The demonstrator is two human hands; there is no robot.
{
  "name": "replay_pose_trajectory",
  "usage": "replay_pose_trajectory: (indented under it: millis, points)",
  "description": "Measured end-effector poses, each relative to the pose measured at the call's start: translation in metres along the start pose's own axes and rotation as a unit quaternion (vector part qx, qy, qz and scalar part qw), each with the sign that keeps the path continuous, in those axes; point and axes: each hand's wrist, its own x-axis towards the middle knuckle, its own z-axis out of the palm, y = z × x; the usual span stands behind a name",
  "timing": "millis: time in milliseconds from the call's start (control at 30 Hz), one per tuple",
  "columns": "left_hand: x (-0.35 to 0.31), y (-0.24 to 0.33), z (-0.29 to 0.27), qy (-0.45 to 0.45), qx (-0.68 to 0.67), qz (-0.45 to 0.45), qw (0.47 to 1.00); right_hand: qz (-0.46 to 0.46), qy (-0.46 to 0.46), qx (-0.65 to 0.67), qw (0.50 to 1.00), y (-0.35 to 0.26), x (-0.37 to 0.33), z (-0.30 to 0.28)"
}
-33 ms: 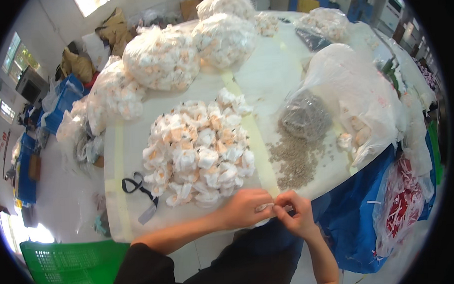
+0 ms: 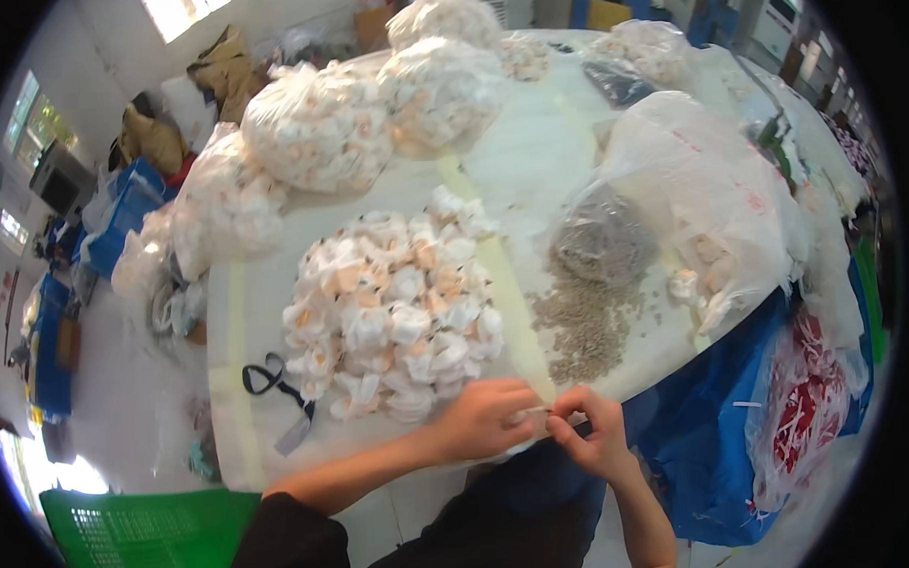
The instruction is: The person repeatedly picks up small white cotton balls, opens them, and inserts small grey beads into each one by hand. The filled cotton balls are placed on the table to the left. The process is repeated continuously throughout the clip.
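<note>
My left hand (image 2: 487, 419) is closed at the table's near edge, with a small white fabric piece (image 2: 522, 416) showing between its fingers. Touching the end of that piece, my right hand (image 2: 590, 431) pinches with thumb and forefinger; whatever is at its fingertips is too small to make out. Just beyond my left hand lies a heap of scrunched white and peach fabric pieces (image 2: 408, 321). Small grey-brown granules (image 2: 586, 329) are spilled beyond my right hand, in front of a clear bag (image 2: 605, 237) of the same granules. Black-handled scissors (image 2: 290, 390) lie left of the heap.
Full clear bags of white and peach pieces (image 2: 319, 128) line the table's far left side. A large, partly filled plastic bag (image 2: 711, 165) lies at the right. A green crate (image 2: 143, 540) stands at lower left, and blue sheeting (image 2: 696, 456) hangs by the right edge.
The view has shifted very slightly. Both hands stay in nearly the same place, still together at the small fabric piece.
</note>
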Motion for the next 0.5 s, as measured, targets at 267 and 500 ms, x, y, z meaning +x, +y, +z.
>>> replay_pose_trajectory:
  millis: [267,500]
  points:
    - [0.032,0.015,-0.117,0.268,0.516,0.046,0.812,-0.028,0.146,0.062,0.987,-0.012,-0.041,-0.057]
    - [0.004,-0.008,-0.135,0.164,0.489,-0.025,0.857,0.022,0.187,0.053,0.981,-0.002,-0.064,-0.084]
